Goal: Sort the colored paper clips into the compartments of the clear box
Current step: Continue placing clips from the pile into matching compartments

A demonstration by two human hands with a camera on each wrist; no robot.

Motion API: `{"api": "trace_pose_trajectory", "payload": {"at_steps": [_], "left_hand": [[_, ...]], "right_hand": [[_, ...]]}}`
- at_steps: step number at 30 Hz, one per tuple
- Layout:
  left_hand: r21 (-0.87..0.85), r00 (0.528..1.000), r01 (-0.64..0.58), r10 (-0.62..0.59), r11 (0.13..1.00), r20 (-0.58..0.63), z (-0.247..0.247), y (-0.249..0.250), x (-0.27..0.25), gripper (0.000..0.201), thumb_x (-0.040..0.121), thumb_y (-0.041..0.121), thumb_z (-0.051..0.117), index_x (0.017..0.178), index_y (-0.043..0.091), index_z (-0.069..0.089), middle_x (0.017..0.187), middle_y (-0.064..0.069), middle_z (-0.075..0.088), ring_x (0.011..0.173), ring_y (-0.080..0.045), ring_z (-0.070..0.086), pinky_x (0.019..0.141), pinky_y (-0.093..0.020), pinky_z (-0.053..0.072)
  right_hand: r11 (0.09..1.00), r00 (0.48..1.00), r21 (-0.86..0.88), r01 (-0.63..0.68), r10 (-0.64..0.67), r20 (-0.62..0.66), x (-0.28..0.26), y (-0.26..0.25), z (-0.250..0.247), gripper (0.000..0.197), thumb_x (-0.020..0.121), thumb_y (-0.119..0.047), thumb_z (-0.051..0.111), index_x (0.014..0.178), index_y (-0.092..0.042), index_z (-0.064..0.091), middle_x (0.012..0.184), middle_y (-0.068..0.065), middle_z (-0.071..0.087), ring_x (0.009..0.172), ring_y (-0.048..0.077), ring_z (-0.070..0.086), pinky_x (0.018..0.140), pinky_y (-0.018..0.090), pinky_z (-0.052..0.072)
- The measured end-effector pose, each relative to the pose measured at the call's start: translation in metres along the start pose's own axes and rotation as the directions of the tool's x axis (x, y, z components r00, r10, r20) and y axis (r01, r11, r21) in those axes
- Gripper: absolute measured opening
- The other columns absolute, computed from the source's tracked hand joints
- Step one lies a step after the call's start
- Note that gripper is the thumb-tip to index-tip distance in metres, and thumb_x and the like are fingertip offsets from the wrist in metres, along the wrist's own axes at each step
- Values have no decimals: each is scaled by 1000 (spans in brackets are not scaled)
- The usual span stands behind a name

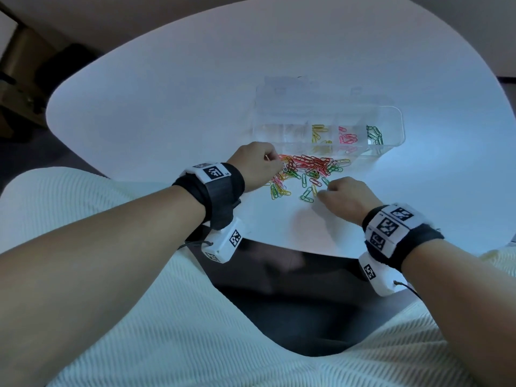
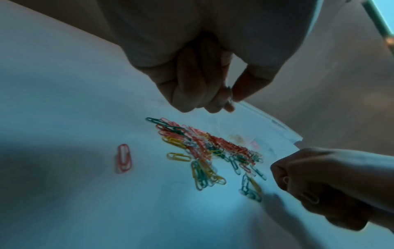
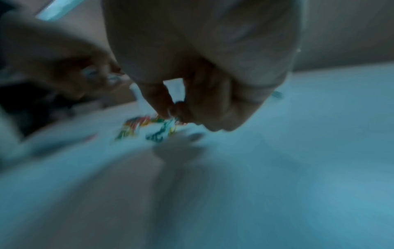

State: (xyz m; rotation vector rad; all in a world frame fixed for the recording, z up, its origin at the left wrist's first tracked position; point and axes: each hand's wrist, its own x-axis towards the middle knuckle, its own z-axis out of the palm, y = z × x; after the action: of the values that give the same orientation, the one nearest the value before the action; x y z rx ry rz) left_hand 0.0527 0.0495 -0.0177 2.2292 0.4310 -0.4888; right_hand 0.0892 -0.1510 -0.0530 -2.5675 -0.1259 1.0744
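A loose pile of colored paper clips in red, pink, yellow, green and white lies on the white table just in front of the clear box. Inside the box, yellow clips, pink clips and green clips fill separate compartments. My left hand hovers over the pile's left end, thumb and fingers pinching a pale clip. At the pile's right front, my right hand is curled, with pale clip loops showing inside its fingers. The right wrist view is blurred.
A single red clip lies apart, left of the pile. The round white table ends close to my lap, with a dark floor below. The box's lid stands open behind the compartments. Dark furniture stands at the far left.
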Motion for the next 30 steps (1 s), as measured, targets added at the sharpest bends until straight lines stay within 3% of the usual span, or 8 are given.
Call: {"api": "trace_pose_trajectory", "payload": {"at_steps": [4,11,18,24,26,27,28,30], "left_hand": [[-129,999,50,-51,990,-2,0,11,5,18,87,10,40,71,9,50,63,-2,44,48,-17,31,45,-22,25],[-482,990,137,-132,865,43,-12,35,20,27,84,3,32,61,17,34,56,-3,27,46,-13,14,46,-22,14],[-820,976,78,-213,567,-55,-30,52,38,22,85,2,32,68,14,40,50,-3,33,41,-12,12,43,-18,13],[-933,955,148,-293,328,48,-26,44,43,22,81,-1,28,69,11,42,50,-5,38,43,-13,18,42,-17,16],[-922,946,188,-316,338,77,-27,45,46,22,81,-1,28,69,10,43,51,-4,36,44,-13,20,41,-17,18],[-904,940,213,-329,370,87,-28,47,48,22,82,-1,29,70,9,44,53,-4,36,44,-14,21,42,-17,20],[-878,935,239,-342,414,93,-30,50,50,21,83,0,31,71,8,46,55,-5,37,45,-14,23,44,-18,23],[-813,934,272,-343,515,95,-33,59,54,18,86,3,36,74,7,50,59,-5,40,47,-15,30,47,-20,27]], "right_hand": [[704,997,708,-58,3,79,-3,-10,-22,24,80,-8,45,60,-18,33,58,4,34,45,15,18,45,22,14],[451,990,893,3,-128,61,11,-57,-58,28,85,4,37,64,-15,34,56,7,39,45,13,21,40,19,19],[577,1000,817,11,-27,5,35,-99,-79,11,94,-13,52,83,-11,48,65,5,38,53,17,34,50,28,29],[590,995,803,-87,21,93,48,-115,-78,41,97,-43,50,110,-5,50,103,12,50,81,26,52,71,32,49],[585,991,803,-115,17,129,48,-114,-78,59,96,-51,48,128,-1,44,109,11,49,87,29,49,78,31,45],[587,989,799,-131,18,149,49,-112,-78,65,96,-55,46,132,-1,42,117,11,53,87,27,39,69,51,25],[593,987,793,-139,16,160,48,-111,-78,67,95,-58,44,132,-3,42,132,13,52,121,38,55,110,54,27],[601,990,790,-122,16,141,45,-107,-78,68,94,-62,41,137,-9,41,139,15,46,139,31,35,113,44,33]]}}
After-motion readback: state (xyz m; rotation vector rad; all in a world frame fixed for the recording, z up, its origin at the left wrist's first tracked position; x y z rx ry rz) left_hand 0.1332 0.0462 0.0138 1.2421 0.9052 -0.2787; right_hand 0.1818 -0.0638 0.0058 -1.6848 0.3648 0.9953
